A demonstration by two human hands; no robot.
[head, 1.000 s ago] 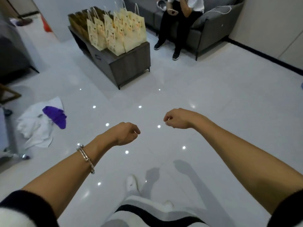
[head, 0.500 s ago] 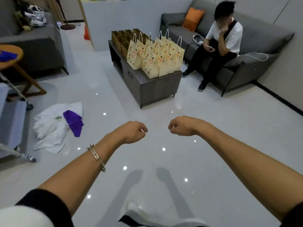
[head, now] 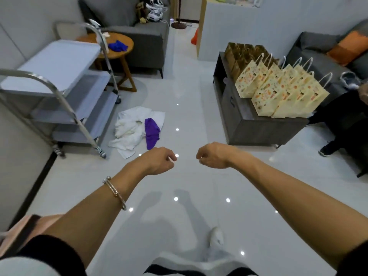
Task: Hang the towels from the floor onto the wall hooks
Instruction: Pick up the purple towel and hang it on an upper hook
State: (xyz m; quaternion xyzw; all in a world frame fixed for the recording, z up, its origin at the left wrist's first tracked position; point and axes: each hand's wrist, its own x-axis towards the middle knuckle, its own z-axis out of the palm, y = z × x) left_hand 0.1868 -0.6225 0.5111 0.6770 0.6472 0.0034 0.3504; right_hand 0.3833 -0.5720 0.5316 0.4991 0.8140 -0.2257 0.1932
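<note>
Both hands were empty: the left hand (head: 159,161) and the right hand (head: 214,155) hung out in front with fingers curled into loose fists, well short of the heap. The crumpled white towels (head: 129,128) lay on the glossy pale tiled floor (head: 189,116) towards its left side, with the purple towel (head: 151,132) draped over their right part, just beside the front caster (head: 101,153) of the steel-framed trolley with grey shelves (head: 59,62). The likely trouble lay in that closeness: a fold might have been caught under the wheel, so a sharp pull could have dragged the trolley or torn the grab loose. Scooping the tangled heap at once might have dropped the purple piece. The shiny floor looked slippery for a quick stoop in socks. No wall hooks showed, so the carry's direction could not be judged. Against the frame half a second before, the view had swung left. The heap sat nearer the middle, the trolley showed in full, and the seated person had slid to the right edge. The hands had kept their curled pose.
</note>
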